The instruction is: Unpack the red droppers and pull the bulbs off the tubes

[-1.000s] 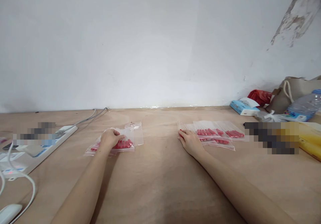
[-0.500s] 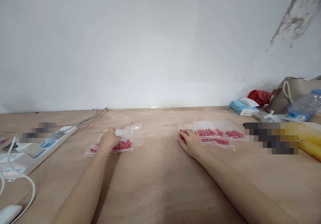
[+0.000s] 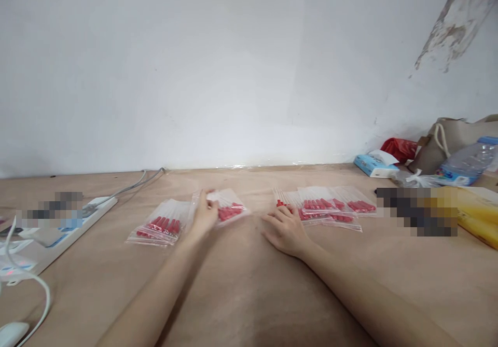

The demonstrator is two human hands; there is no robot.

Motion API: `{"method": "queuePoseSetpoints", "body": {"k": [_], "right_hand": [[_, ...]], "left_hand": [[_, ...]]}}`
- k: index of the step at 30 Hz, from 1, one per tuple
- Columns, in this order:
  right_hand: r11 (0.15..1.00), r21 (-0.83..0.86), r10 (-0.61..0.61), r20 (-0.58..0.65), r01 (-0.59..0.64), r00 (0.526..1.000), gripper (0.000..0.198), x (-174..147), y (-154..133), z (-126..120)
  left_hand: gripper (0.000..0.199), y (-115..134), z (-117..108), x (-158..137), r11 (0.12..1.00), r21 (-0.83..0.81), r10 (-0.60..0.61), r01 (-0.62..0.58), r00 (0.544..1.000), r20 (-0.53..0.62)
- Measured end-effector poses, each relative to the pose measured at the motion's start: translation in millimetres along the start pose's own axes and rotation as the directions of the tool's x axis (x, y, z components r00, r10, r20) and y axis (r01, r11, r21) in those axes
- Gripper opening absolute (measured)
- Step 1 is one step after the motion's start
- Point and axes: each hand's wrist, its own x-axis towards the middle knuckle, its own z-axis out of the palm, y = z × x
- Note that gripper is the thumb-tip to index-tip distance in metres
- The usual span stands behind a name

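Note:
My left hand [image 3: 206, 214] is closed on the left side of a clear zip bag [image 3: 230, 206] of red-ended sticks, left of the middle of the table. Part of another clear bag shows behind that wrist. Farther left lie overlapping zip bags [image 3: 159, 225] with the same red-ended sticks inside. My right hand [image 3: 287, 230] rests palm down with its fingers apart. Its fingertips lie at the red ends of loose pale sticks [image 3: 280, 200]. Right beside it, several filled zip bags [image 3: 330, 209] overlap in a flat group.
A white power strip [image 3: 73, 233] with plugs and cables is at the left. Toward the back right are a blue tissue pack [image 3: 375, 165], a plastic bottle [image 3: 469, 163], a grey-brown bag [image 3: 431, 152] and a yellow package [image 3: 476, 214]. A white wall [image 3: 233, 77] borders the table's back.
My left hand has moved right from the left pile, bringing a filled zip bag to the middle. My right hand has drawn slightly back, so more red stick ends show.

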Motion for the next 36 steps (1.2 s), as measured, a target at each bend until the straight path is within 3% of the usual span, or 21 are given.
{"method": "queuePoseSetpoints", "body": {"k": [3, 5, 10, 12, 14, 17, 18, 20, 23, 28, 30, 36], "right_hand": [[0.996, -0.019, -0.085, 0.005, 0.086, 0.996, 0.029, 0.0, -5.7, 0.0], [0.993, -0.063, -0.103, -0.028, 0.101, 0.994, 0.026, 0.5, -6.3, 1.1], [0.981, -0.118, -0.167, -0.11, 0.154, 0.98, 0.019, 2.3, -0.9, 8.2], [0.977, -0.109, -0.194, -0.122, 0.181, 0.973, 0.016, 2.2, 2.1, 11.1], [0.982, -0.089, -0.178, -0.141, 0.166, 0.974, 0.015, 1.8, 4.6, 12.7], [0.991, -0.051, -0.133, -0.161, 0.127, 0.978, 0.013, 1.1, 6.9, 13.2], [0.992, -0.041, -0.125, -0.159, 0.12, 0.979, 0.012, 0.9, 7.2, 13.0], [0.993, -0.027, -0.117, -0.147, 0.114, 0.982, 0.013, 0.6, 7.1, 12.7], [0.993, -0.009, -0.121, -0.14, 0.121, 0.983, 0.013, 0.6, 5.5, 12.6], [0.986, 0.031, -0.157, -0.116, 0.161, 0.981, 0.011, 2.5, 1.0, 12.3], [0.982, 0.042, -0.179, -0.115, 0.185, 0.977, 0.012, 3.1, -0.1, 12.3], [0.98, 0.018, -0.191, -0.171, 0.197, 0.967, 0.012, 4.2, -0.8, 13.7]], "left_hand": [[0.025, -2.9, 44.3, -19.4, 0.999, -0.035, 0.019, -0.017, 0.998, 0.061], [0.022, -4.0, 58.9, -27.9, 0.998, -0.046, 0.046, -0.043, 0.996, 0.078], [0.018, 0.2, 57.6, -37.0, 0.991, -0.028, 0.134, -0.133, 0.989, 0.067], [0.02, 4.5, 48.0, -42.5, 0.967, 0.009, 0.254, -0.255, 0.967, 0.031], [0.021, 8.6, 37.5, -50.7, 0.886, 0.04, 0.46, -0.462, 0.886, 0.053], [0.025, 11.7, 28.0, -63.8, 0.729, -0.005, 0.671, -0.685, 0.713, 0.201], [0.025, 12.0, 27.6, -67.0, 0.705, -0.022, 0.693, -0.709, 0.682, 0.235], [0.021, 11.9, 30.1, -70.7, 0.691, -0.033, 0.703, -0.722, 0.662, 0.259], [0.018, 10.3, 37.0, -69.8, 0.714, -0.06, 0.686, -0.697, 0.681, 0.256], [0.007, 3.5, 43.0, -62.5, 0.865, -0.114, 0.501, -0.489, 0.832, 0.239], [0.004, 2.0, 42.9, -60.7, 0.904, -0.151, 0.426, -0.4, 0.869, 0.253], [0.001, 5.9, 38.8, -61.1, 0.935, -0.227, 0.331, -0.271, 0.897, 0.294]]}}
